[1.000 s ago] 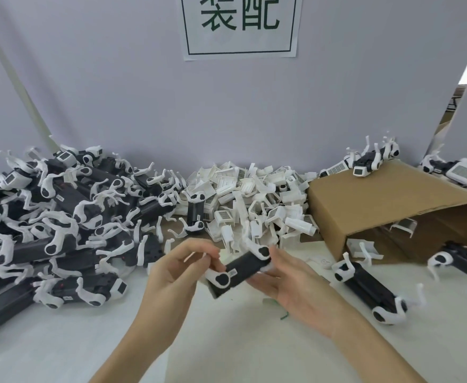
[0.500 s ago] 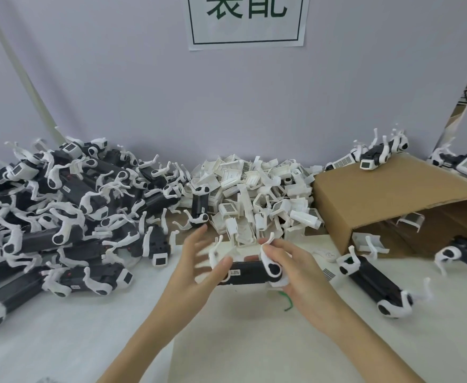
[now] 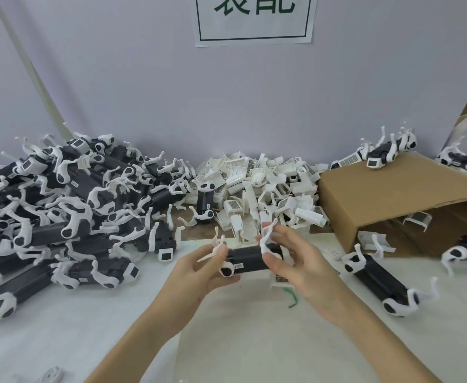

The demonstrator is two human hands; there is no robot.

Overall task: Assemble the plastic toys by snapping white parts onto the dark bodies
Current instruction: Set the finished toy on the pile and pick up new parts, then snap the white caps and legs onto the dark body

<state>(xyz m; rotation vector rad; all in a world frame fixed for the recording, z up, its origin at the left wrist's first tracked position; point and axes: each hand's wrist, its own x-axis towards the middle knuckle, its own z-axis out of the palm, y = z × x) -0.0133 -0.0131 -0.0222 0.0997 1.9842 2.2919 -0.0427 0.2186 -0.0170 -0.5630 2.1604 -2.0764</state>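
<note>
**Toy body now held level between both hands**

Since half a second ago I see the left hand [image 3: 199, 268] has closed in on the toy: its fingers were spread and loose then, and now they curl round the left end of the dark body [image 3: 247, 258], thumb below, fingertips beside the white leg piece [image 3: 215, 246] that sticks up and out at that end. The body itself has barely shifted; it lies roughly level, above the near middle of the table [image 3: 60, 341], not touching it.

The right hand [image 3: 290, 261] grips the right end. Thumb and forefinger pinch the white part [image 3: 266, 239] fitted there, which curves upward past the fingertips. The other fingers are loosely bent; I cannot tell whether they touch the body.

Surroundings, as logged:
- Far left: a big heap of finished toys [image 3: 60, 211], dark bodies with white legs.
- Far centre: a pile of loose white parts [image 3: 262, 192] against the wall.
- Right: a cardboard box [image 3: 392, 200] lying on its side, one toy on top [image 3: 384, 153].
- Near right: another toy [image 3: 378, 280] lying on the table, just in front of the box.
- A short green tie [image 3: 291, 297] lies on the table below the right hand.
- Wall sign [image 3: 254, 20] with green characters, cut off by the top edge.
</note>
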